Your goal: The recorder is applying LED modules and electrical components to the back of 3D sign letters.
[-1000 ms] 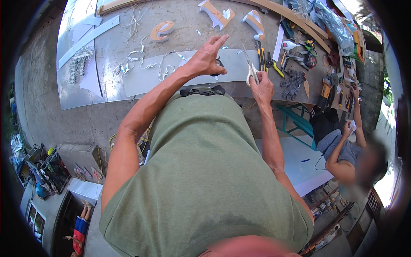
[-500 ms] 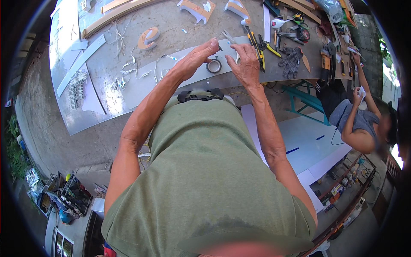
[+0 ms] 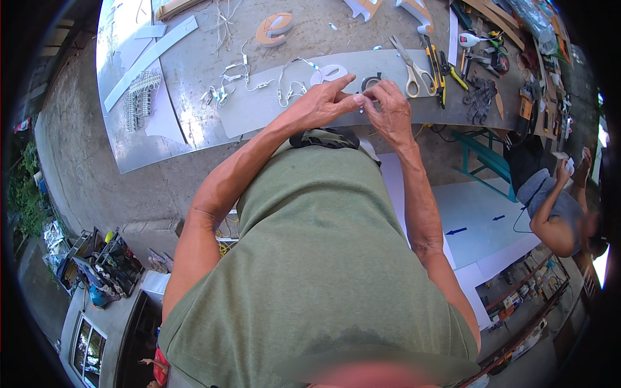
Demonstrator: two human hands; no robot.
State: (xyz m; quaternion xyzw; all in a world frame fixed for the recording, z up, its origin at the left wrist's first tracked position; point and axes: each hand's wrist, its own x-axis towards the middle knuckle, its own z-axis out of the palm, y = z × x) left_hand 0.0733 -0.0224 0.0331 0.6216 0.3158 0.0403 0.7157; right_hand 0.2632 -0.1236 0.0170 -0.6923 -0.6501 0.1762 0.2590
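My left hand (image 3: 326,103) and my right hand (image 3: 391,111) meet at the fingertips over the table's near edge. The left thumb and index finger are stretched out and apart. The right fingers are pinched together beside the left thumb; what is between them is too small to make out. Just beyond lies a black tape roll (image 3: 370,80), partly covered by the right fingers. Scissors (image 3: 413,70) with cream handles rest partly open right of the roll. A white rounded piece (image 3: 328,73) sits behind my left hand.
Wired light modules (image 3: 244,76) trail left. An orange-topped curved letter (image 3: 273,30) stands farther back. Yellow-handled cutters (image 3: 458,77), a grey glove (image 3: 480,101) and other tools crowd the right. Beyond a teal stool (image 3: 484,158), another person (image 3: 553,207) holds something white.
My right hand has left the scissors, which now lie on the table. My hands have come together, and the right fingers have closed. The whole view has shifted.
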